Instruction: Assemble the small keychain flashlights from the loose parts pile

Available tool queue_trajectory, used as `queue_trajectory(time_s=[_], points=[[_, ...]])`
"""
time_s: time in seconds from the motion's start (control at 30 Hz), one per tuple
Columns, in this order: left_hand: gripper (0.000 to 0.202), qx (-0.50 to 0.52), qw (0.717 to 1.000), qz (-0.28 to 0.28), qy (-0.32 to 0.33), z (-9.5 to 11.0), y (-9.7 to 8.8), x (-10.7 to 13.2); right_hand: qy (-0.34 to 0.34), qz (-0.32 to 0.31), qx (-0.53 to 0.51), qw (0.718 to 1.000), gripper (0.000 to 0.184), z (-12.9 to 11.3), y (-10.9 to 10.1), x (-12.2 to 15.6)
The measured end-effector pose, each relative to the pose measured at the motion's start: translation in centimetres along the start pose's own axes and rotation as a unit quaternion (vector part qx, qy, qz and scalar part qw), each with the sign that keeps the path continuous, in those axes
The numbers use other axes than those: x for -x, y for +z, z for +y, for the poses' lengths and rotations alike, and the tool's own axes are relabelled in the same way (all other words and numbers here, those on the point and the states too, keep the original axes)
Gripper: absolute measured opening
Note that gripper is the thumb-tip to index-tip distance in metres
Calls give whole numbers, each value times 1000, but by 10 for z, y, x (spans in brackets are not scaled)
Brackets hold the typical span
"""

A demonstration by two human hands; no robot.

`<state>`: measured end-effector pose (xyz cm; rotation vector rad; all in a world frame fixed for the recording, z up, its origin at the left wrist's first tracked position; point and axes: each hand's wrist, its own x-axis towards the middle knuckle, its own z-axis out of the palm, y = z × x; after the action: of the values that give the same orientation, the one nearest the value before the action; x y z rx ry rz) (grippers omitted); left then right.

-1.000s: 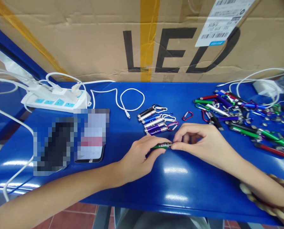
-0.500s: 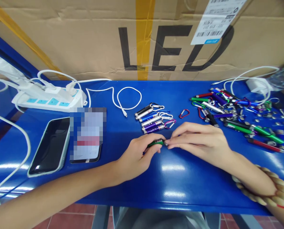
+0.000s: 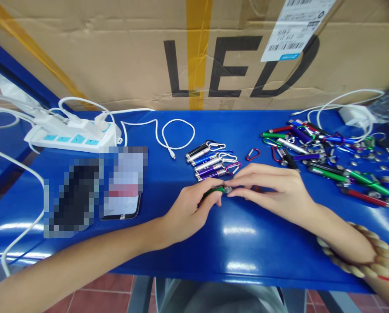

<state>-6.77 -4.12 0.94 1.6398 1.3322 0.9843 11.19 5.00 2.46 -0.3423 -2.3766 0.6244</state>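
Note:
My left hand (image 3: pixel 189 213) is closed round a small green keychain flashlight (image 3: pixel 215 190), low over the blue table (image 3: pixel 240 243). My right hand (image 3: pixel 273 189) pinches the silver end of that same flashlight with thumb and fingertips. Just beyond my hands lies a neat row of several finished flashlights (image 3: pixel 210 161) with carabiner clips, black, blue, silver and purple. A lone red carabiner (image 3: pixel 253 154) lies to their right.
A loose heap of flashlight parts and button cells (image 3: pixel 331 156) covers the right side. A white power strip (image 3: pixel 73 132) with cables sits at back left, a white cable loop (image 3: pixel 178 134) behind the row. Blurred phones (image 3: pixel 93 187) lie at left. A big cardboard box (image 3: pixel 214 52) walls the back.
Both hands have shifted slightly away from me with the green flashlight. My right fingers have flattened and now close on its silver tip.

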Motion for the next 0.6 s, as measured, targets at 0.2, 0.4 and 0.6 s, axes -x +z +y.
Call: queue_trajectory(time_s=[0.2,0.4,0.6], points=[[16,-5,1000,3,-2,1,1,0,20,9,-2,1000,14,-2,-1,-2],[16,2,1000,3,-3,0,2,1,84,7,-43,996,11,-4,-1,-1],[20,-10,1000,1,-2,0,1,1,69,-18,-43,997,19,-4,1,-3]])
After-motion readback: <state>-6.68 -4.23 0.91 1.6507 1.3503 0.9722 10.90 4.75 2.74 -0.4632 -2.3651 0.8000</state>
